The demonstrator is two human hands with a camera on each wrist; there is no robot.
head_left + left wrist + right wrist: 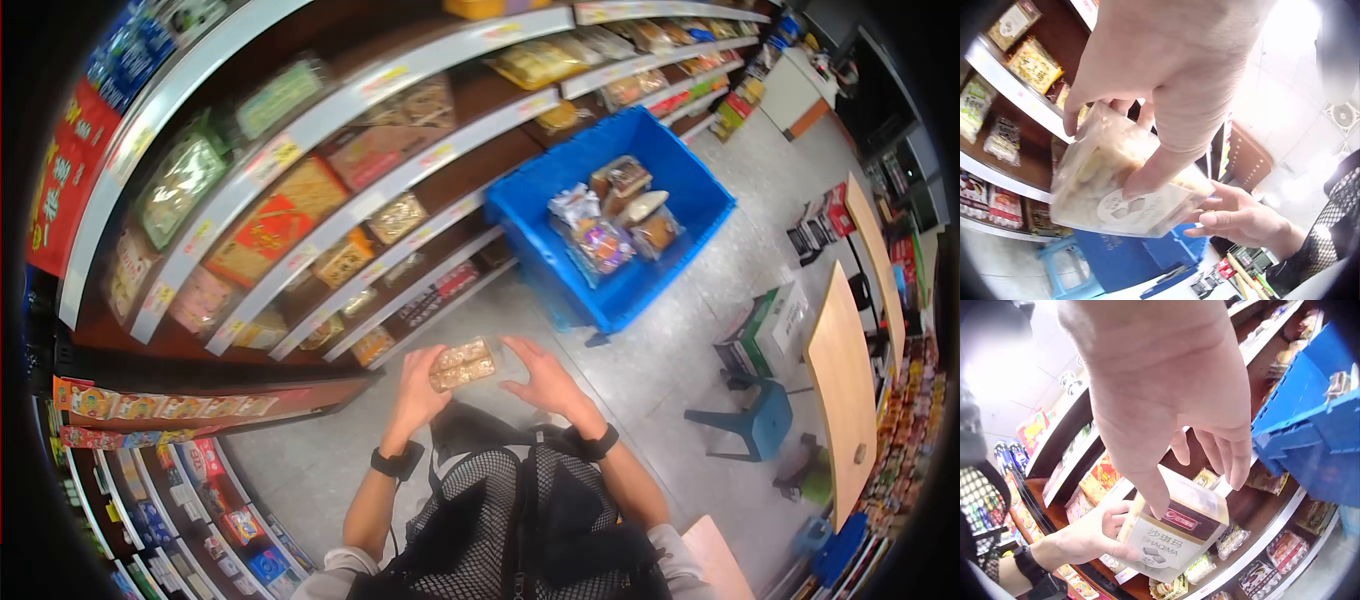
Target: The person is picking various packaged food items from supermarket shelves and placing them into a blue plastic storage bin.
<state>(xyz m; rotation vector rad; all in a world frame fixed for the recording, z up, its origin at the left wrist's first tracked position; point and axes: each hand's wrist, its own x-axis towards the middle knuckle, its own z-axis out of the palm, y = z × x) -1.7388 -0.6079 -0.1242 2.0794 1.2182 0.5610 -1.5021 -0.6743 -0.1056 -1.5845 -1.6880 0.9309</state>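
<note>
A clear-wrapped pack of shaqima (pixel 463 364) is gripped in my left hand (pixel 422 388), in front of the body. The left wrist view has the thumb across the round label on one face of the pack (pixel 1085 187), with fingers round the far side. Printed text reading SHAQIMA faces the right wrist camera on the pack (pixel 1169 540). My right hand (pixel 545 378) is held just right of the pack, fingers spread and bent a little, a small gap between them in the head view.
A big blue crate (pixel 545 262) stands ahead by the shelves, several packaged foods (pixel 605 240) inside it. Shelves (pixel 330 215) of packaged snacks run along the left and front. A blue stool (pixel 765 420) and a wooden tabletop (pixel 840 390) are at right.
</note>
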